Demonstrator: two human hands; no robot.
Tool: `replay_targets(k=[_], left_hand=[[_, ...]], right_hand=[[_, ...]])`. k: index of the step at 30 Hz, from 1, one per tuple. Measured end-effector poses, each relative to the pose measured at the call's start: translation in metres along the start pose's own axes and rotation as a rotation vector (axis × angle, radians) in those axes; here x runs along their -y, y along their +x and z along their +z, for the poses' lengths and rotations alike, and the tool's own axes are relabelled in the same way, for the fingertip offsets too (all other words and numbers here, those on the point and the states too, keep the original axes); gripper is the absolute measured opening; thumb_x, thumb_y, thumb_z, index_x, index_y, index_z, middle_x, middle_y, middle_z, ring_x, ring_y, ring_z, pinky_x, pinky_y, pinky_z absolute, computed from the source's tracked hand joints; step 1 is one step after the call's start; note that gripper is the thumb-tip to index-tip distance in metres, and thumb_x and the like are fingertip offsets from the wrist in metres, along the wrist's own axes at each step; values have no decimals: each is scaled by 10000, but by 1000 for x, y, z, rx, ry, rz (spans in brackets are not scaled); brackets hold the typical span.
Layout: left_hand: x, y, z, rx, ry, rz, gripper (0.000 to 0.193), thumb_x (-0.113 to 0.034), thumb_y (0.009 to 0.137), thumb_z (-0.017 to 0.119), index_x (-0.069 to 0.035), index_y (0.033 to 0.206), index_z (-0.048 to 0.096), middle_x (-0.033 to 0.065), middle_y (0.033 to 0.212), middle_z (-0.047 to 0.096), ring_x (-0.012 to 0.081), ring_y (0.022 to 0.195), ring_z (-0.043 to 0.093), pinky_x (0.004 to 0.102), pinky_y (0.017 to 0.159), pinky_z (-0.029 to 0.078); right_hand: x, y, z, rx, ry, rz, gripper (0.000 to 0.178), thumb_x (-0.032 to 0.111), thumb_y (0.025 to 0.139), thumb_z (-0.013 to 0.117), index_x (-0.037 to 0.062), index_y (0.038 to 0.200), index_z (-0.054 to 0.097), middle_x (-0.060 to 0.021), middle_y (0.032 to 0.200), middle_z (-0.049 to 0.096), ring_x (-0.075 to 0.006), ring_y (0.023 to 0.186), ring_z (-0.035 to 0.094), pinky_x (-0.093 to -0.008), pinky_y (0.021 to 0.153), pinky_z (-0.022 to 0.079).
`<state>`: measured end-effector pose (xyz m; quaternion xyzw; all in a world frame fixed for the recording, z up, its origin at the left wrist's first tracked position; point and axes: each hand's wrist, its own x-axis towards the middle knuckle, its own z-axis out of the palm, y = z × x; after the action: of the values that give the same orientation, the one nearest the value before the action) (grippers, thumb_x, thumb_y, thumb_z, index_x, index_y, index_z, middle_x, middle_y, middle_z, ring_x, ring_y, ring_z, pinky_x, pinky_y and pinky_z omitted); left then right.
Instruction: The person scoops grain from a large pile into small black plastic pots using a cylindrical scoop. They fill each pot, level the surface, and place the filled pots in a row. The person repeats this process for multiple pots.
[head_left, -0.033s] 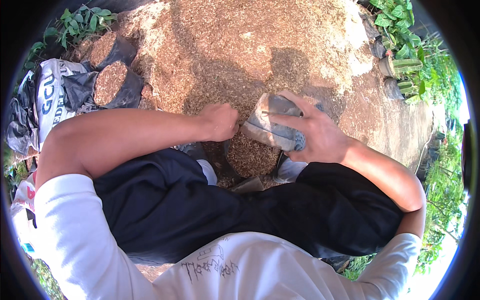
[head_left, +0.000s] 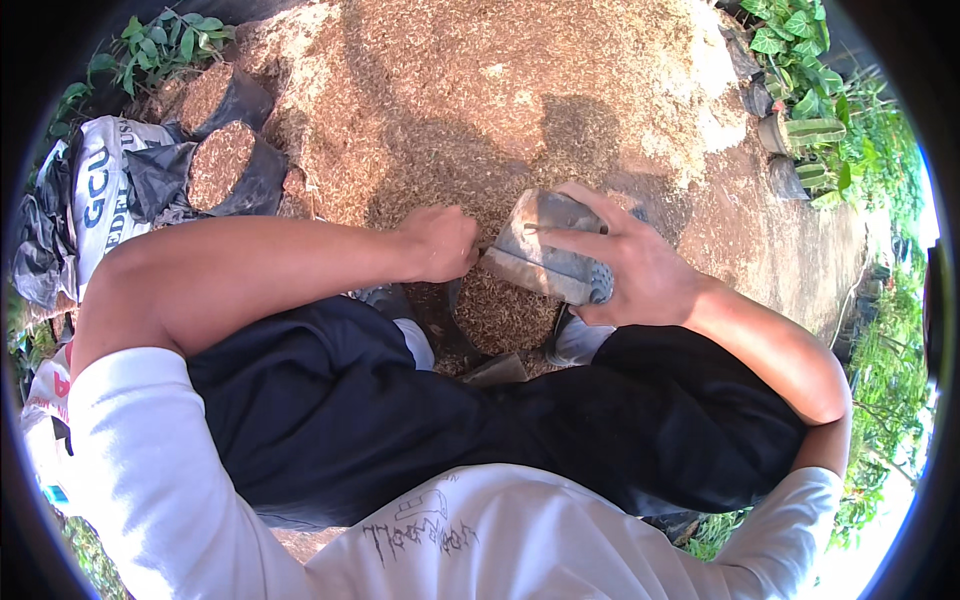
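the pot is barely shifting, right hand clasping it, left hand fisted, hold unclear, two bags filled, pouring seemingly unfinished.

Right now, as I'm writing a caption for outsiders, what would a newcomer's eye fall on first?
Probably the grey container, tilted just right of centre under the right hand's spread fingers, above a heap of loose brown material between the feet. Close by on the left is the closed left hand. Next, two filled black bags stand out at upper left, beside the sunlit ground.
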<state>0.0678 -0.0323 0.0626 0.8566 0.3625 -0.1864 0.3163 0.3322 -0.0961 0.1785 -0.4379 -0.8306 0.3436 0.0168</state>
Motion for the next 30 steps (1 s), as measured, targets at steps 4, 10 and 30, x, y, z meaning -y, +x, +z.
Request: replay_targets(k=[4,10,30], left_hand=[[2,4,-5,-40,-9,30,267,-263,947,669,-26,985,784,259,980,761,454,979,743,552,898,598],[9,5,-4,-75,-33,84,229,-253,946,672,-49,967,774,248,929,758,452,941,743,558,879,594],[22,-9,8,-77,-221,87,212,-289,971,695,-80,963,732,184,851,746,415,872,738,536,793,572]], right_hand=[[-5,4,-10,7,-82,-68,895,177,612,911,203,1467,646,-228,1662,365,-456,1406,547,-504,1138,526],[-4,7,-18,71,-66,-63,900,185,584,912,179,1449,661,-228,1656,385,-454,1424,530,-510,1159,503],[-127,15,15,-113,1196,651,726,215,943,603,159,1635,392,-162,1538,511,-329,1326,593,-528,1139,489]])
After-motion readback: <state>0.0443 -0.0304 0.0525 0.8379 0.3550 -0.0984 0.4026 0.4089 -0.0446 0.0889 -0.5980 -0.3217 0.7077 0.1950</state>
